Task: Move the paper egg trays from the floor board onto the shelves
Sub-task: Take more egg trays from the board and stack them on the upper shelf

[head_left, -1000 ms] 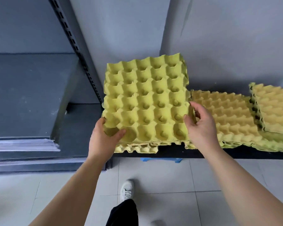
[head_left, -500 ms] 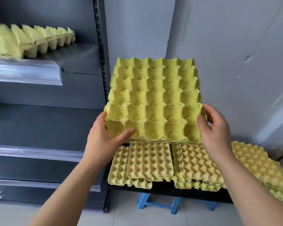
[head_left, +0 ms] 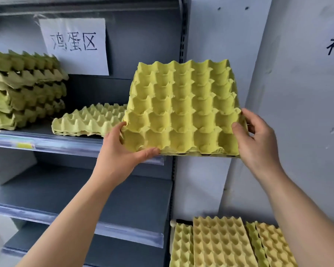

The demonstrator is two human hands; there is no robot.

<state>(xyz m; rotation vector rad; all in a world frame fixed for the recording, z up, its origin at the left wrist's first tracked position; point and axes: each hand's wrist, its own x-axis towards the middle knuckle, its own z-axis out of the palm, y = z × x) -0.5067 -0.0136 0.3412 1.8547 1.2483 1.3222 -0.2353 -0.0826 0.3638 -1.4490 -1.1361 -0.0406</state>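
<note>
The yellow-green egg tray (head_left: 183,108) is held in the air at the height of the upper shelf (head_left: 46,140), cups facing up, its far edge tipped higher than the near one. It looks about square, so no long axis is clear. Its left edge hides the right end of a single tray (head_left: 89,120) lying on that shelf. The left hand (head_left: 120,160) grips the near left corner, thumb on top and fingers hidden underneath. The right hand (head_left: 258,145) grips the right edge, thumb on top and fingers curled behind. Low on the right, more trays (head_left: 220,245) are cut off by the frame.
</note>
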